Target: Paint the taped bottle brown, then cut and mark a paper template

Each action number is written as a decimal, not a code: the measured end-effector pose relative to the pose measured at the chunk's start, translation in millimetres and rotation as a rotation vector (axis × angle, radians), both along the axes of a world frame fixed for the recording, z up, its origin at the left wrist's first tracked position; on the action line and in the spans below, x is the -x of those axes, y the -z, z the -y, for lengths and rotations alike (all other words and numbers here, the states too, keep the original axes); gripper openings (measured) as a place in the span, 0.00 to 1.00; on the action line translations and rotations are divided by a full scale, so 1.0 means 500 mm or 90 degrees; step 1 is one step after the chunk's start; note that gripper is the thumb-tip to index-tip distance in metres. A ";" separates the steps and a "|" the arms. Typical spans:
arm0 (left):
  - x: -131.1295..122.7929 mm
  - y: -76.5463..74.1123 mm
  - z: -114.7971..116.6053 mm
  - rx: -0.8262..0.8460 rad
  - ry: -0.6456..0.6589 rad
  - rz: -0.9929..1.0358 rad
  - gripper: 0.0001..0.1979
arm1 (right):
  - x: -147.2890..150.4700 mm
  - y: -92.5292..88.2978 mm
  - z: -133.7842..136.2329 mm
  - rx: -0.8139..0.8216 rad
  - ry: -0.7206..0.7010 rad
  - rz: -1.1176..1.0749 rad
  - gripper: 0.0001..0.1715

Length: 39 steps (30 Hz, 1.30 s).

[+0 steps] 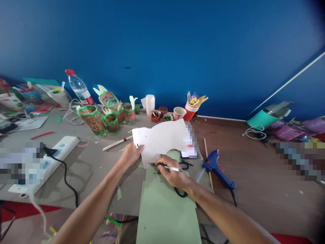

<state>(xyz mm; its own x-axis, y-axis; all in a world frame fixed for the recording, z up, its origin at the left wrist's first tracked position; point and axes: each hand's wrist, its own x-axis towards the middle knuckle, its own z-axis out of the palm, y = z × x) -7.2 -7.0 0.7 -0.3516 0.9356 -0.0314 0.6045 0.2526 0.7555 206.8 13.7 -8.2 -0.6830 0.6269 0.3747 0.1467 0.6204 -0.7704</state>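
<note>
A curved piece of white paper (162, 137) is held up over the table, its left end pinched by my left hand (132, 154). My right hand (172, 171) grips a pen (170, 167) with a clear barrel, its tip at the lower left edge of the paper, where small wavy marks show. Beneath both hands lies a long sheet of pale green paper (167, 213) that reaches over the table's front edge. Black-handled scissors (180, 192) lie under my right hand, partly hidden by it.
A blue glue gun (215, 166) and a thin wooden stick (208, 162) lie to the right. Brown-and-green decorated cups (92, 120) and a plastic bottle (80, 88) stand at the back left. A power strip (63, 147) is at left. A red cup (191, 111) holds yellow utensils.
</note>
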 end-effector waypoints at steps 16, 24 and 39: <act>0.001 0.001 0.000 0.004 0.002 -0.021 0.16 | 0.003 -0.005 0.001 0.015 -0.011 0.022 0.09; 0.003 0.003 -0.001 0.005 0.010 -0.020 0.17 | 0.006 -0.006 0.001 0.017 -0.019 0.030 0.09; 0.004 0.001 -0.002 0.007 0.006 -0.017 0.18 | -0.002 -0.007 0.003 0.044 0.011 0.014 0.08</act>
<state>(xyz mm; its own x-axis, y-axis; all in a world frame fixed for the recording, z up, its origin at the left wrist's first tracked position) -9.1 -6.2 0.3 -0.3439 0.9384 -0.0322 0.6269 0.2550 0.7362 207.9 12.2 -4.5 -0.6795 0.6624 0.3155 0.1736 0.5630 -0.8080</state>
